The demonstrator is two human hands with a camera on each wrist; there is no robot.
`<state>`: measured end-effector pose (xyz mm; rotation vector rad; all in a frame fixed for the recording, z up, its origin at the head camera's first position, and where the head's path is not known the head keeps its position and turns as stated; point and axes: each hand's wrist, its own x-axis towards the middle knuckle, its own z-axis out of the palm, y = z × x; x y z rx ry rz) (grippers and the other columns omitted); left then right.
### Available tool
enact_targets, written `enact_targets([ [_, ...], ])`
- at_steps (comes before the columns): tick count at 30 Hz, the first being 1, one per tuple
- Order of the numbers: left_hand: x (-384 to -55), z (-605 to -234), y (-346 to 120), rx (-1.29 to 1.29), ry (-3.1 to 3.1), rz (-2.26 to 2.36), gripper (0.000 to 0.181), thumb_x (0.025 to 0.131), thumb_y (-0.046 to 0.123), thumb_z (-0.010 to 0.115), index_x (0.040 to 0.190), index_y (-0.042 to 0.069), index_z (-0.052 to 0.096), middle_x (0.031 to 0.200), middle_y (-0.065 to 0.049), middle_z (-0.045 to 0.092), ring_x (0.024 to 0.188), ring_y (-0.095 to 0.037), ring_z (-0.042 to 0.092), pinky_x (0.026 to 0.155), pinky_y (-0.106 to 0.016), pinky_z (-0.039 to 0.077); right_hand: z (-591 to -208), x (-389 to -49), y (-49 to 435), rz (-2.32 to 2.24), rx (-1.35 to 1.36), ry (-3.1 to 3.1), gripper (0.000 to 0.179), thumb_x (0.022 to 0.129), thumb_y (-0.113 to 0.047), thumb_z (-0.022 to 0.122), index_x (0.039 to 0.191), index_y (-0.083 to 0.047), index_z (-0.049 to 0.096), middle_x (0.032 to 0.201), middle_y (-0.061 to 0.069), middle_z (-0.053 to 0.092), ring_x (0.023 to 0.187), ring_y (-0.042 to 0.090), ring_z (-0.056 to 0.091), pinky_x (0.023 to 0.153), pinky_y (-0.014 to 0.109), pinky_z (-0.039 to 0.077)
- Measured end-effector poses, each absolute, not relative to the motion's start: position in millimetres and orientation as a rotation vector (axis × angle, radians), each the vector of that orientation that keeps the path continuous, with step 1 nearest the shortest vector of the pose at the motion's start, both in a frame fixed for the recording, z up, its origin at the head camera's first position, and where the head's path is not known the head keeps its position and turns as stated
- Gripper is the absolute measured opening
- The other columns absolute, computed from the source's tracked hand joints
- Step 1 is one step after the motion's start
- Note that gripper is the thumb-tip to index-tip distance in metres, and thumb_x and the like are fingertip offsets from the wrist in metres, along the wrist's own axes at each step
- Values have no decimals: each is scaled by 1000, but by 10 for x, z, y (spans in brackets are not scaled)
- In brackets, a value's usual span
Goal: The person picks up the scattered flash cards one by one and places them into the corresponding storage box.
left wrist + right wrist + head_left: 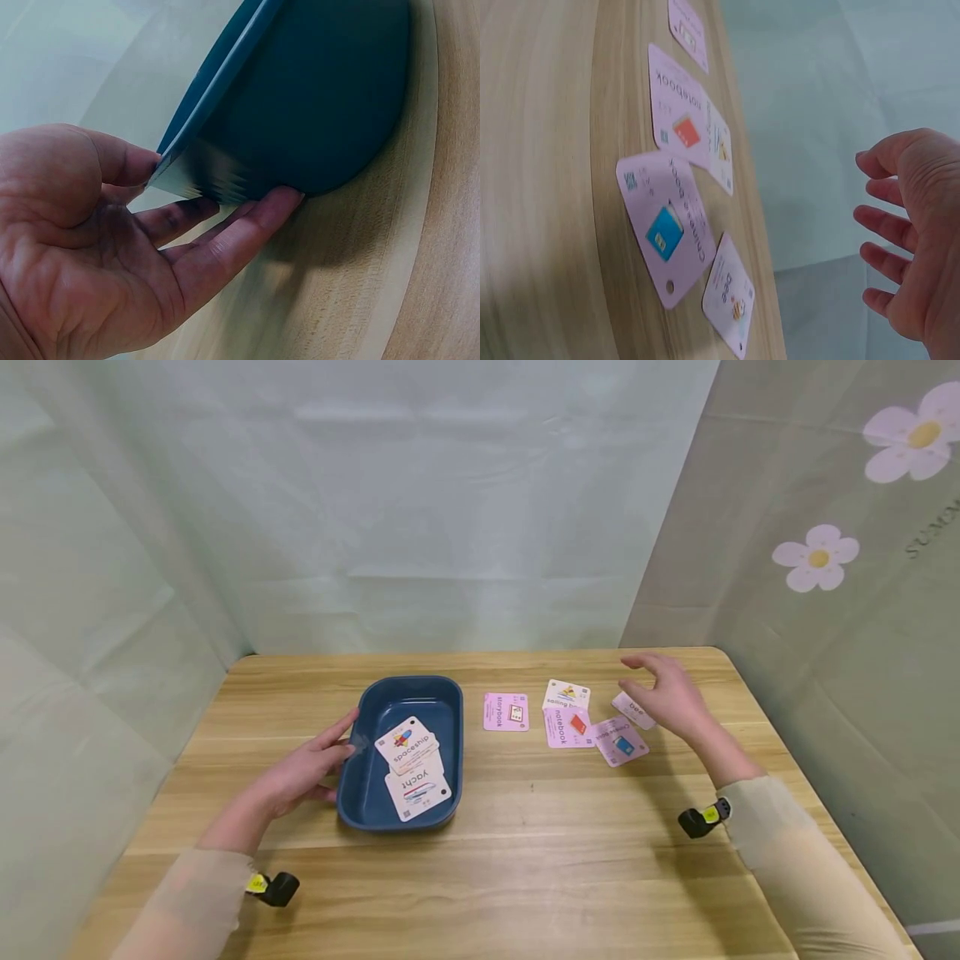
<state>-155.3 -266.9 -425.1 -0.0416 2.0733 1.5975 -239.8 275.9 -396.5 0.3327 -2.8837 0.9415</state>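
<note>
L hand [306,772] on the glossy dark-blue rectangular tray [363,797], fingers clamped at its rim, square white spaceship card [406,743] inside! R hand [667,697] above the wood-grain tbl [540,860], fingers apart, nr pale rounded-corner bee card [634,711] & square lilac Chinese book card [619,745].

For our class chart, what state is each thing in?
Blue tray: upright, holding overlapping cards
Spaceship card: face up, in tray
Yacht card: face up, in tray
Storybook card: face up, alone
Sailing boat card: face up, partly covered
Notebook card: face up, overlapping sailing boat
Chinese book card: face up
Bee card: face up
Left hand: holding tray's side
Right hand: raised, holding nothing
</note>
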Motion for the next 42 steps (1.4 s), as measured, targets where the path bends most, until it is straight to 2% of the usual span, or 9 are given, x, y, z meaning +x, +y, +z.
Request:
enact_targets([
  [5, -1557, -4255, -2690, -44, 2089, 1570, 67, 111, 23, 41, 165, 38, 4, 160, -29, 21, 116, -39, 56, 79, -46, 59, -3963, -2384, 2850, 914, 287, -2897, 49, 101, -31, 63, 142, -4, 59, 143, 22, 55, 138, 45, 38, 108, 63, 30],
  [19, -1562, -4252, -2693, -75, 2118, 1536, 66, 111, 24, 40, 164, 40, 5, 161, -28, 20, 110, -37, 57, 77, -43, 58, -3994, -2366, 3013, 869, 233, -2880, 49, 99, -29, 65, 140, -2, 59, 143, 25, 53, 135, 48, 36, 106, 63, 30],
  [30, -1566, -4245, -2690, -83, 2114, 1534, 66, 111, 26, 41, 164, 41, 5, 161, -28, 21, 112, -38, 55, 78, -43, 59, -4107, -2375, 3105, 827, 165, -2936, 52, 99, -31, 65, 141, 0, 58, 143, 28, 50, 130, 49, 34, 102, 63, 31],
  [42, -1558, -4256, -2693, -73, 2116, 1537, 66, 111, 25, 41, 164, 41, 4, 162, -28, 20, 113, -38, 55, 79, -44, 59, -4253, -2382, 3153, 708, 151, -3031, 56, 98, -30, 66, 143, 0, 55, 149, 32, 41, 132, 54, 30, 103, 68, 27],
])
